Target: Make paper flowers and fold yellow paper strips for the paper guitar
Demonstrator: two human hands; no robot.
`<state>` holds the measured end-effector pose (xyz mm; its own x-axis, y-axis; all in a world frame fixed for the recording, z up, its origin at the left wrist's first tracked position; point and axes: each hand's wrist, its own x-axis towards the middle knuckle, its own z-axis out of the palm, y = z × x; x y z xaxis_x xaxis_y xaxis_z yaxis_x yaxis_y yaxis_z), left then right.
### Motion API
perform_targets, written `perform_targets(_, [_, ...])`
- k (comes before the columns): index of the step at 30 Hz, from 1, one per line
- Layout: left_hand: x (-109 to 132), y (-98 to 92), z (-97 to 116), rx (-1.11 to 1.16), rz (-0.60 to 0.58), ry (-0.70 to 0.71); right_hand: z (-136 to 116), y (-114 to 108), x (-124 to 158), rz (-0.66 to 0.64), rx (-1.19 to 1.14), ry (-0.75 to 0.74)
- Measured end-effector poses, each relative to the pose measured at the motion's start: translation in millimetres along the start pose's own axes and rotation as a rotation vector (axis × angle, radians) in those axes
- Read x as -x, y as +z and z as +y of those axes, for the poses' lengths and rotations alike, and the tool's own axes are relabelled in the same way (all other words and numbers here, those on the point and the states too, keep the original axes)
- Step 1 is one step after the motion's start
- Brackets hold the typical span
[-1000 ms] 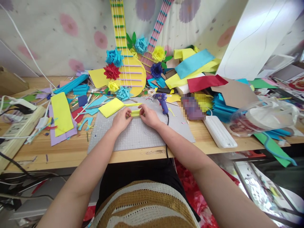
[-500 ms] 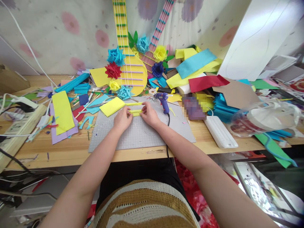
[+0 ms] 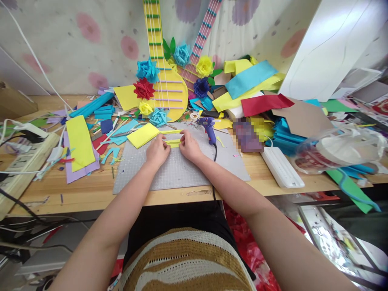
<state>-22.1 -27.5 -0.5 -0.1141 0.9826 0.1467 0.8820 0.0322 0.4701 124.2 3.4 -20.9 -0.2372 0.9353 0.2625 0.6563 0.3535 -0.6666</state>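
Note:
Between my hands a narrow yellow paper strip (image 3: 173,142) stretches just above the grey cutting mat (image 3: 169,173). My left hand (image 3: 158,152) pinches its left end, and my right hand (image 3: 190,147) grips the right end with bent fingers. Another yellow strip (image 3: 170,132) lies a little behind the held one. A folded yellow sheet (image 3: 143,135) rests by my left hand on the mat. To the right of my right hand stands a blue glue gun (image 3: 208,130), its black cord running down over the front edge of the table.
A yellow paper guitar (image 3: 172,91) with paper flowers leans at the back. Scissors (image 3: 129,130) lie left of the mat on blue paper. At right are a white power strip (image 3: 281,166) and piled coloured paper (image 3: 251,79). A socket block (image 3: 28,169) with cables sits at left.
Both hands stay in nearly the same place on the yellow strip, with only a slight shift of the fingers. The glue gun and papers have not moved.

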Motion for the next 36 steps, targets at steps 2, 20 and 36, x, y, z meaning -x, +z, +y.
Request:
perform_targets(2, [0.4,-1.0,0.5,-0.003,-0.006,0.012,-1.9,-0.2,0.3,-0.011,0.019,0.007])
perform_targets(20, [-1.7,4.3,2.9,-0.082,0.002,0.183,-7.6,2.1,3.8,-0.058,0.319,-0.14])
perform_targets(36, [-2.5,3.7,-4.2,-0.036,-0.041,0.245,-7.5,-6.5,5.4,-0.024,0.33,-0.13])
